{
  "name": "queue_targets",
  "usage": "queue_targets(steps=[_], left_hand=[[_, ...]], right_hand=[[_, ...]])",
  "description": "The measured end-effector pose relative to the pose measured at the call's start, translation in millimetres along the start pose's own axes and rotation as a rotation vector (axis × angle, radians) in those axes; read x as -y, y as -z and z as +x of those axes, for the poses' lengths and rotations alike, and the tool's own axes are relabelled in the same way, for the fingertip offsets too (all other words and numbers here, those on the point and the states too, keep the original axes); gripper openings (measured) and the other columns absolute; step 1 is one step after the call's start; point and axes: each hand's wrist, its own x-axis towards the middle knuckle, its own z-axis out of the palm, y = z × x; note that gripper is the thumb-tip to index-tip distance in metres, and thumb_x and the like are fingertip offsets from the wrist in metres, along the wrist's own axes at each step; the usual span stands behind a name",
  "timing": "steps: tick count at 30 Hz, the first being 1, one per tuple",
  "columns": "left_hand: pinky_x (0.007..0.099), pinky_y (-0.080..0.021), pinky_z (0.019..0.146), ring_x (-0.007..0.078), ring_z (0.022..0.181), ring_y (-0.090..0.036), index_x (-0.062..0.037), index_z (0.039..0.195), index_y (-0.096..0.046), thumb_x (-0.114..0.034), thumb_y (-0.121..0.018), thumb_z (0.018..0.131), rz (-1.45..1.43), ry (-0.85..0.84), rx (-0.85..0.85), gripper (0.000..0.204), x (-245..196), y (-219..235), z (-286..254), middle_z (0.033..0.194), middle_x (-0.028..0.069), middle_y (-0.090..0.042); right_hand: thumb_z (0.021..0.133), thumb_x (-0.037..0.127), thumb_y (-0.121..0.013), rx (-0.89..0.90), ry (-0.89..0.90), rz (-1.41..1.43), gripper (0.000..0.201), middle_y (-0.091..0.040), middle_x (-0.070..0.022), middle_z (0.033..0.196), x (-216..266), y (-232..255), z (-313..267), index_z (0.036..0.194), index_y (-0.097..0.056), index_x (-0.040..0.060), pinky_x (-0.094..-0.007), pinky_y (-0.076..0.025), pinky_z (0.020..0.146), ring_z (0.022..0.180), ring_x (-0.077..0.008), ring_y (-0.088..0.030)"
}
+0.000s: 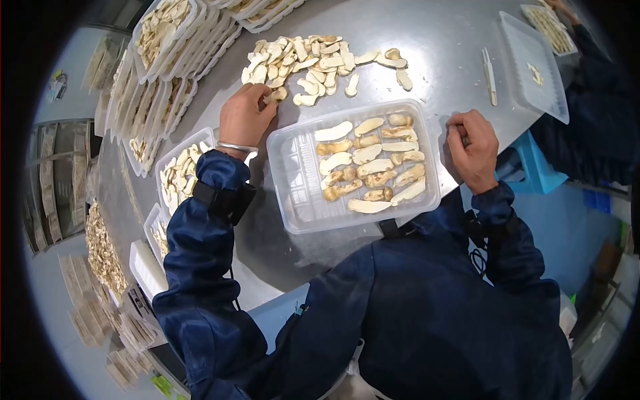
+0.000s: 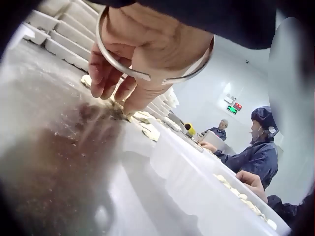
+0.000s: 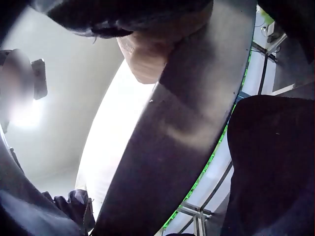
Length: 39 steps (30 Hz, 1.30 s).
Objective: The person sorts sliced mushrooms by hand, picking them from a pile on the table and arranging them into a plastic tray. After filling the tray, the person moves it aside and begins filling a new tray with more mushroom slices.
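Note:
My left hand [image 1: 245, 117], a metal bangle [image 1: 237, 147] at its wrist, pinches a brownish mushroom slice [image 1: 277, 95] at the near left edge of a loose pile of pale mushroom slices [image 1: 293, 59]. In the left wrist view the fingertips point down at the table, partly hiding that slice. Before me lies a clear plastic tray [image 1: 288, 180] with several rows of cream and brown mushroom slices [image 1: 367, 155]; its left side is bare. Just right of the tray, my right hand [image 1: 473, 150] rests on the metal table with loosely curled fingers and no visible object in them.
Stacked trays of slices [image 1: 167, 73] stand at the left, with another filled tray [image 1: 181, 175] nearer me. A white-handled knife [image 1: 490, 77] lies at the right, beside another clear tray [image 1: 533, 67]. Another person's sleeve [image 1: 587, 87] reaches in at the far right. A blue stool [image 1: 533, 163] stands below the edge.

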Motion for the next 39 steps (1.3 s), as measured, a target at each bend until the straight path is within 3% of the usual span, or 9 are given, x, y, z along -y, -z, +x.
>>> queue_targets(steps=[4, 7, 10, 11, 14, 26, 28, 33, 39], left_hand=[[0.0364, -0.051, 0.065, 0.0251, 0.07, -0.066, -0.0017, 0.092, -0.071, -0.013, -0.071, 0.081, 0.012, -0.058, -0.022, 0.015, 4, 4, -3, 0.081, 0.0108, -0.067], [0.032, -0.052, 0.065, 0.0219, 0.07, -0.067, -0.0013, 0.09, -0.071, -0.011, -0.072, 0.081, -0.221, 0.124, 0.04, 0.013, -18, 28, -13, 0.08, 0.0111, -0.067], [0.0319, -0.052, 0.066, 0.0227, 0.071, -0.067, -0.0022, 0.092, -0.07, 0.001, -0.07, 0.082, -0.256, -0.019, 0.158, 0.01, -66, 53, -52, 0.082, 0.0115, -0.067], [0.0285, -0.05, 0.067, 0.0174, 0.073, -0.063, -0.001, 0.09, -0.069, 0.004, -0.071, 0.081, -0.312, -0.054, 0.224, 0.01, -82, 58, -69, 0.086, 0.0079, -0.067], [0.0361, -0.051, 0.067, 0.0315, 0.076, -0.064, -0.0033, 0.09, -0.066, 0.005, -0.072, 0.076, -0.242, -0.202, 0.324, 0.017, -113, 58, -107, 0.083, 0.011, -0.062], [0.039, -0.049, 0.064, 0.0303, 0.072, -0.059, -0.0046, 0.081, -0.06, -0.003, -0.076, 0.075, -0.165, -0.319, 0.316, 0.017, -116, 36, -121, 0.078, 0.0095, -0.057], [0.0376, -0.05, 0.065, 0.0301, 0.073, -0.06, -0.0039, 0.083, -0.063, -0.004, -0.076, 0.076, -0.25, -0.296, 0.383, 0.015, -114, 42, -118, 0.079, 0.0095, -0.059], [0.0303, -0.049, 0.066, 0.0203, 0.071, -0.062, 0.0019, 0.094, -0.067, 0.005, -0.069, 0.083, -0.312, -0.066, 0.219, 0.011, -96, 64, -70, 0.08, 0.0105, -0.062], [0.0347, -0.05, 0.066, 0.0262, 0.074, -0.065, -0.0011, 0.094, -0.069, -0.009, -0.067, 0.087, -0.147, -0.28, 0.111, 0.011, -97, 22, 24, 0.082, 0.0129, -0.065]], right_hand=[[0.081, 0.0, -0.064, 0.007, -0.005, -0.008, 0.006, -0.055, -0.0082, 0.075, -1, 0, -1, 0.085, -0.061, 0.0043, -0.0379, -0.04, 0.066, 0.066, -0.0265, -0.055], [0.081, 0.001, -0.064, 0.011, 0.004, -0.016, 0.006, -0.056, -0.0082, 0.075, 0, 1, -1, 0.085, -0.061, 0.0043, -0.0378, -0.041, 0.066, 0.066, -0.0264, -0.055], [0.081, 0.001, -0.064, 0.005, 0.005, -0.01, 0.006, -0.056, -0.0082, 0.075, 0, 0, -1, 0.086, -0.061, 0.0042, -0.0375, -0.041, 0.066, 0.066, -0.0263, -0.056], [0.081, 0.0, -0.064, 0.007, 0.0, -0.004, 0.006, -0.056, -0.0081, 0.075, -1, 0, -1, 0.086, -0.061, 0.0043, -0.0376, -0.041, 0.067, 0.066, -0.0263, -0.056], [0.081, 0.0, -0.064, 0.011, -0.008, 0.011, 0.007, -0.056, -0.008, 0.075, -3, -2, -2, 0.086, -0.061, 0.0044, -0.0379, -0.042, 0.067, 0.066, -0.0263, -0.056], [0.081, 0.0, -0.064, 0.017, 0.0, -0.017, 0.007, -0.056, -0.0088, 0.075, -1, 0, -1, 0.085, -0.061, 0.0039, -0.0388, -0.041, 0.066, 0.066, -0.0272, -0.055], [0.08, 0.0, -0.065, 0.014, 0.004, -0.024, 0.007, -0.056, -0.0088, 0.075, -1, 0, -1, 0.085, -0.061, 0.0038, -0.0389, -0.041, 0.066, 0.067, -0.0275, -0.055], [0.08, 0.001, -0.064, 0.001, -0.002, 0.003, 0.006, -0.055, -0.0088, 0.075, 0, 0, -1, 0.084, -0.061, 0.0043, -0.039, -0.041, 0.066, 0.067, -0.0279, -0.055], [0.08, 0.002, -0.064, -0.005, -0.009, -0.021, 0.006, -0.055, -0.0088, 0.075, 0, 0, 0, 0.084, -0.061, 0.0047, -0.0393, -0.041, 0.067, 0.068, -0.0284, -0.055]])
